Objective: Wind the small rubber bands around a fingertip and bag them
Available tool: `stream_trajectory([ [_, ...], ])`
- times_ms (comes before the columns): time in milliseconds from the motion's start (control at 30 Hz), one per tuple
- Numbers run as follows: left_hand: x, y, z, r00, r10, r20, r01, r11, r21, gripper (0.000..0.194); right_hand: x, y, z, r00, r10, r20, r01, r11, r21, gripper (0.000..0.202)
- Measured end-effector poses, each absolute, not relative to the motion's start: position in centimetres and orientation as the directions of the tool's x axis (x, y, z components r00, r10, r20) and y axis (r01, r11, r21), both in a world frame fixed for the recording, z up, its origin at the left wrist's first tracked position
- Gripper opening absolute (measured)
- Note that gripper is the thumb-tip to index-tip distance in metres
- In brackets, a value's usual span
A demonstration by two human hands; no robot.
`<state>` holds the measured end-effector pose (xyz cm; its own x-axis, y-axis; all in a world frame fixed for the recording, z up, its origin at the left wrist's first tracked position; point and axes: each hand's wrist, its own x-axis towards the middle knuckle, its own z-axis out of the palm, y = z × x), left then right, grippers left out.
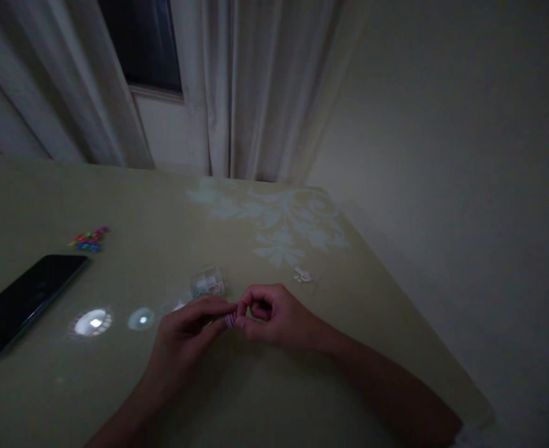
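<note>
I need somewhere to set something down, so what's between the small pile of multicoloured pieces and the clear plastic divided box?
Just bare, glossy greenish tabletop between the multicoloured pile and clear box, in the head view.

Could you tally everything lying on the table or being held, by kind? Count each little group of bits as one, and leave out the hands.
Phone: 1
Clear box: 1
Pile of colourful bits: 1
Group of white bits: 1
Striped item, held and partly hidden: 1
Total: 5
</note>
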<state>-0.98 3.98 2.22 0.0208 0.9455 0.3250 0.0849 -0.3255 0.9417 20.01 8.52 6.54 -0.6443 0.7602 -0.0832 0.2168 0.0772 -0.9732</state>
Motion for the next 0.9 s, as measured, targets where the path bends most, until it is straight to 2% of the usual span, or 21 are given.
stream_trajectory([
  [167,-0.7,3.9,3.1,0.01,0.938,0.348,0.135,-0.346,0.929,0.005,20.0,9.0,6.6,-0.631,0.77,-0.094,0.2,0.045,-0.979,0.023],
  [333,-2.7,5.2,4.5,-0.112,0.954,0.277,0.363,-0.22,0.905,0.019,20.6,10.5,6.8,-0.515,0.856,0.03,0.206,0.158,-0.966,0.031],
  [400,-3.9,6.5,4.8,-0.137,0.937,0.323,0.558,-0.196,0.806,0.024,21.0,11.2,7.1,-0.467,0.879,0.094,0.199,0.208,-0.958,0.032],
  [467,-4.6,8.0,4.9,-0.059,0.926,0.374,0.758,-0.203,0.62,0.025,21.5,11.7,7.5,-0.431,0.891,0.143,0.185,0.242,-0.953,0.033],
  [500,-4.7,8.8,4.9,-0.03,0.923,0.383,0.804,-0.206,0.558,0.026,21.6,11.9,7.7,-0.419,0.893,0.162,0.177,0.256,-0.951,0.033],
  [633,-4.1,10.8,4.6,0.056,0.924,0.377,0.878,-0.225,0.422,0.031,22.3,12.1,8.3,-0.403,0.888,0.221,0.195,0.319,-0.928,0.03],
  [767,-3.4,10.9,3.8,0.144,0.921,0.363,0.9,-0.275,0.339,0.035,22.6,12.1,8.5,-0.42,0.865,0.276,0.304,0.42,-0.855,0.022],
  [900,-3.5,9.4,2.8,0.181,0.9,0.397,0.896,-0.317,0.311,0.046,21.9,11.8,7.4,-0.596,0.787,0.159,0.467,0.501,-0.729,0.008],
])
